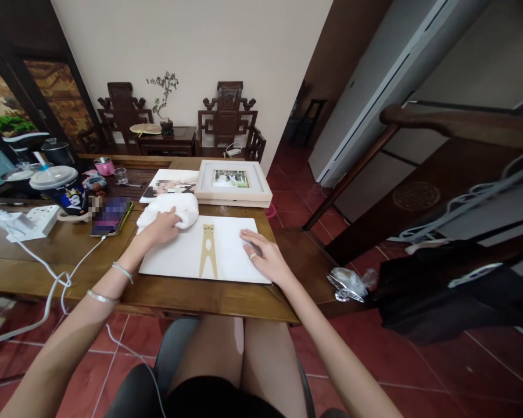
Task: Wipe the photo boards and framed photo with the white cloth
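Observation:
A white rectangular board [229,247] lies flat on the wooden table [70,255], with a tan, stand-shaped piece [208,249] down its middle. My left hand [160,227] grips a white cloth [176,209] pressed on the board's far left corner. My right hand [264,252] rests flat with fingers spread on the board's right edge, a ring on one finger. Just beyond the board stands a light wooden picture frame [233,183] with a photo in it.
A phone [111,216] lies left of the board, with a white cable, a power strip [39,220], lidded cups and a pink bowl further left. Carved chairs stand by the far wall. A crumpled wrapper [347,283] lies at the right.

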Demonstrator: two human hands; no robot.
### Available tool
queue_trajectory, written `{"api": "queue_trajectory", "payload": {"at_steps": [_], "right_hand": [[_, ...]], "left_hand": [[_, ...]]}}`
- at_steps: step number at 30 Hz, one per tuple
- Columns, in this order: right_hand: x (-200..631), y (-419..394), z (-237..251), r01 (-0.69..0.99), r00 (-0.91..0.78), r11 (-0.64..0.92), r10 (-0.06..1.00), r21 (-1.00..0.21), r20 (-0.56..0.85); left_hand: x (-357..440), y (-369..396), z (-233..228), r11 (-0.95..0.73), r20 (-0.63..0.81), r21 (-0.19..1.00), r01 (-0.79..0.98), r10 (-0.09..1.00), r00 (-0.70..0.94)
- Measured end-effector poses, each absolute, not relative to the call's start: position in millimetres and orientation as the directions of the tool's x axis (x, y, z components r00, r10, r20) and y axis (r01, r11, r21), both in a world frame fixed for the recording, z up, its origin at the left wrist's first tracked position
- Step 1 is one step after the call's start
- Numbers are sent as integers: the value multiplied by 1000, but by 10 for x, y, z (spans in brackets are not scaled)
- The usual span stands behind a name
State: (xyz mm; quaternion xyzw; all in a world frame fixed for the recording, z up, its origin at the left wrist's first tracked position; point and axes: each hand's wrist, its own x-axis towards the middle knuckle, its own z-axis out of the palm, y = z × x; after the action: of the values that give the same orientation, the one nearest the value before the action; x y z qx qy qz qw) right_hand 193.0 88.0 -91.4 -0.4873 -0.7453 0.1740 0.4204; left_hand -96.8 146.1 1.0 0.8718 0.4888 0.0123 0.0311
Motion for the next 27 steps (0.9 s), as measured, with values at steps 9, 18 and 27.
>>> {"api": "queue_trajectory", "payload": {"at_steps": [9, 18, 27], "right_hand": [[1930, 876, -910, 580, -169, 460, 875, -672, 453], [1929, 878, -913, 573, -172, 467, 872, -673, 458], [1927, 896, -935, 558, -168, 472, 870, -683, 464]], "left_hand": [[-1038, 183, -18, -571, -170, 77, 817, 800, 575], [-1187, -21, 74, -569, -245, 200, 798, 759, 603], [-969, 976, -10, -534, -108, 101, 839, 833, 543]]}}
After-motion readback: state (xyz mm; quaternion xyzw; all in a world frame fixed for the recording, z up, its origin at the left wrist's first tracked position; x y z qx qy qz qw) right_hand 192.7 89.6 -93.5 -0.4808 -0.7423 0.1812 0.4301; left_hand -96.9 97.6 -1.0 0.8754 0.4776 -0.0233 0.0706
